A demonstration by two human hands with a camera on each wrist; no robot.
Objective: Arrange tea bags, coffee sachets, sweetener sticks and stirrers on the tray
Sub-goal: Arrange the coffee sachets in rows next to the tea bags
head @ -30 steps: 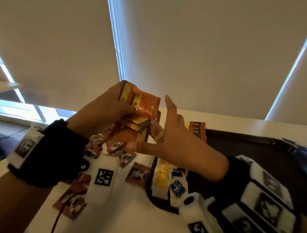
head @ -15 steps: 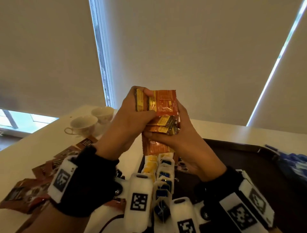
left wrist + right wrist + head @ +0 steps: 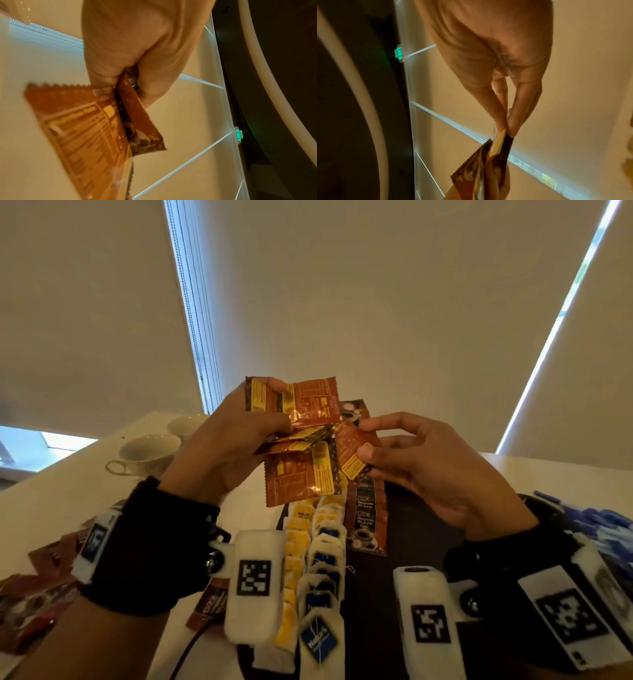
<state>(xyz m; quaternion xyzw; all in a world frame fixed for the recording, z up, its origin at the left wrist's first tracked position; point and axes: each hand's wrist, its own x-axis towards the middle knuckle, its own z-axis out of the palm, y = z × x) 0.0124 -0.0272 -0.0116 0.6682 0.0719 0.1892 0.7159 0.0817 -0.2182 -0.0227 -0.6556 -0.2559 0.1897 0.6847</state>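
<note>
Half a second ago both hands clasped one bundle; now the left hand point(image 3: 219, 450) grips the glossy, crinkled coffee sachets point(image 3: 298, 440), saw-toothed at the edges, and the right hand point(image 3: 424, 463) at 3 o'clock pinches one sachet point(image 3: 352, 453) apart. I judge it goes next onto the dark tray point(image 3: 421, 529), beside the soft paper tea bags point(image 3: 318, 546) at 6 o'clock.

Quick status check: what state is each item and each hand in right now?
Left hand: grips a fanned bunch of coffee sachets, held up.
Right hand: pinches one sachet at the bunch's edge.
Tea bags: lined up on the tray.
Sachet strip: lying flat on tray.
Cups: upright on table.
</note>
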